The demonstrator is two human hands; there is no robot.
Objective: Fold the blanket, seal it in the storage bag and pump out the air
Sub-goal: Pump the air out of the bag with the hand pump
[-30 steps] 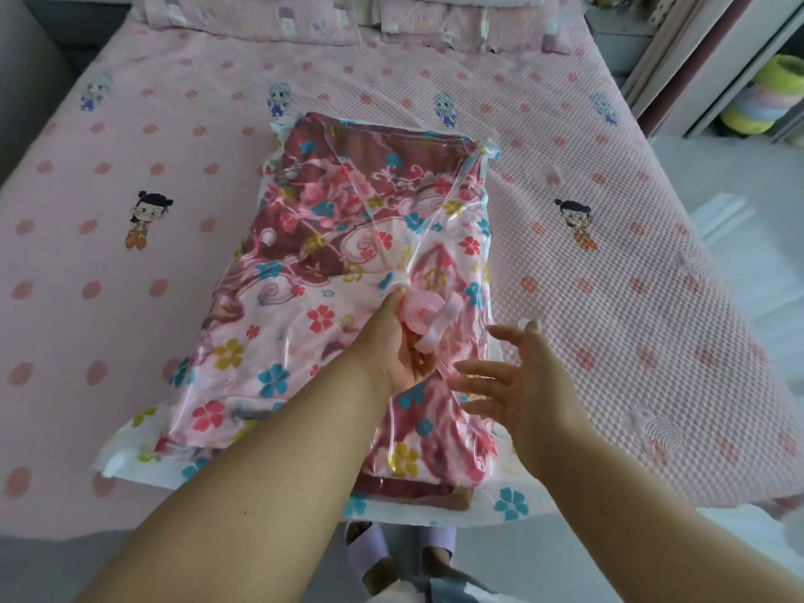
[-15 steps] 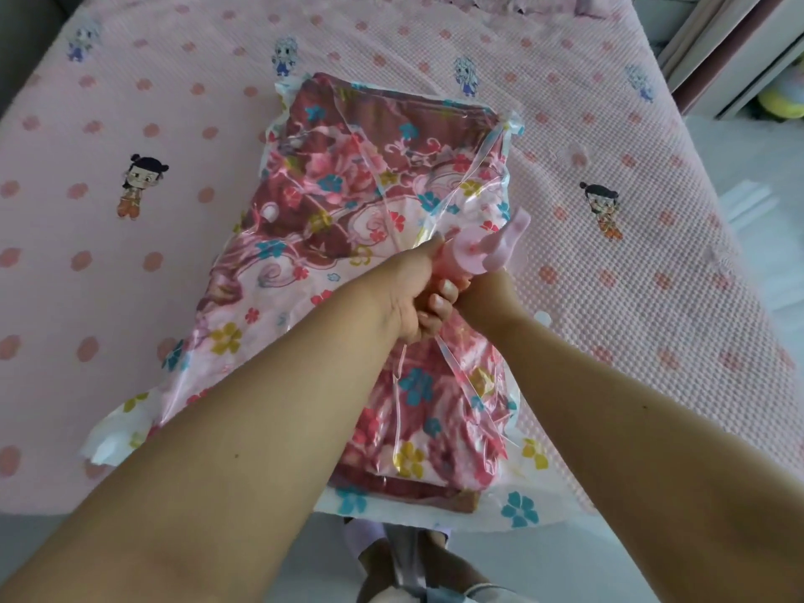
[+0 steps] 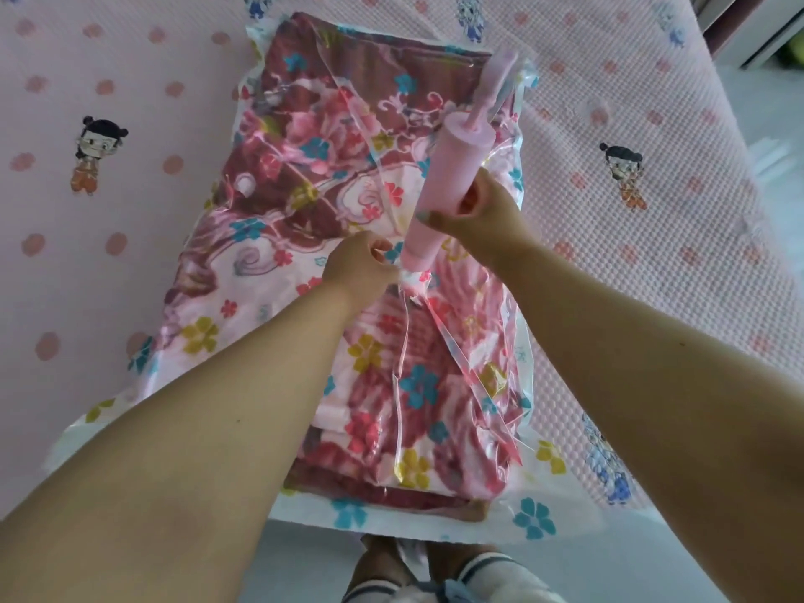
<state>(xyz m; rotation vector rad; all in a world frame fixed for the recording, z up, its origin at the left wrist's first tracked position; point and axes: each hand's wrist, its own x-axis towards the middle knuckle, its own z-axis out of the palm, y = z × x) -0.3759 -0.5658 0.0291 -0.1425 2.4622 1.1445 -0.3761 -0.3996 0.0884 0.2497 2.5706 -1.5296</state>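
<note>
A clear storage bag (image 3: 535, 522) printed with small flowers lies on the bed, and the folded red and pink floral blanket (image 3: 313, 185) fills it. A pink hand pump (image 3: 448, 176) stands tilted on the bag's valve near the middle, its plunger rod and handle (image 3: 496, 80) pulled out upward. My right hand (image 3: 478, 211) grips the pump's barrel. My left hand (image 3: 361, 267) pinches the bag at the valve by the pump's foot. The valve itself is hidden under the pump and my fingers.
The bed is covered with a pink dotted sheet (image 3: 130, 219) with cartoon figures. Its near edge runs under the bag's front end, and my slippered feet (image 3: 439, 572) stand on the floor below. Furniture shows at the top right (image 3: 748, 32).
My right hand has taken hold of the pump's barrel and the pump now stands up from the valve with the plunger drawn out. The left hand stays at the valve. The camera has moved closer.
</note>
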